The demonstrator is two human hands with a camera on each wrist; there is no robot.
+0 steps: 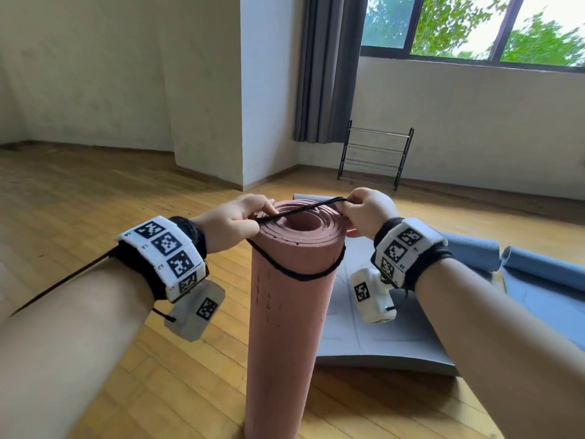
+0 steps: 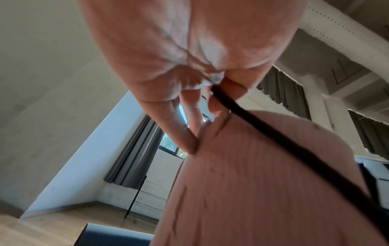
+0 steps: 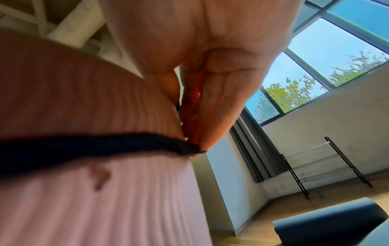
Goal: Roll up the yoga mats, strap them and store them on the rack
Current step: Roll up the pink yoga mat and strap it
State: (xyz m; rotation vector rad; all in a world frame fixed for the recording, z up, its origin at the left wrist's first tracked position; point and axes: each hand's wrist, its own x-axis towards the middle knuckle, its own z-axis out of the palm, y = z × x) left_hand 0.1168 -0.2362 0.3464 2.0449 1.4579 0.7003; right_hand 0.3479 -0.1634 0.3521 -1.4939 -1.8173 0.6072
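Observation:
A rolled pink yoga mat [image 1: 289,312] stands upright on the wooden floor in front of me. A black elastic strap [image 1: 300,210] stretches across its top end and loops round its near side a little below the rim. My left hand [image 1: 235,221] pinches the strap at the roll's left edge, and my right hand [image 1: 364,213] pinches it at the right edge. The left wrist view shows the strap [image 2: 263,131] running from my fingers over the pink mat [image 2: 263,199]. In the right wrist view the strap [image 3: 105,148] crosses the mat [image 3: 94,199] to my fingertips.
A grey mat [image 1: 380,343] lies flat behind the pink roll, and blue mats [image 1: 538,270] lie partly rolled to the right. A black metal rack [image 1: 375,156] stands against the far wall under the window, beside a grey curtain [image 1: 326,74]. Open wooden floor spreads to the left.

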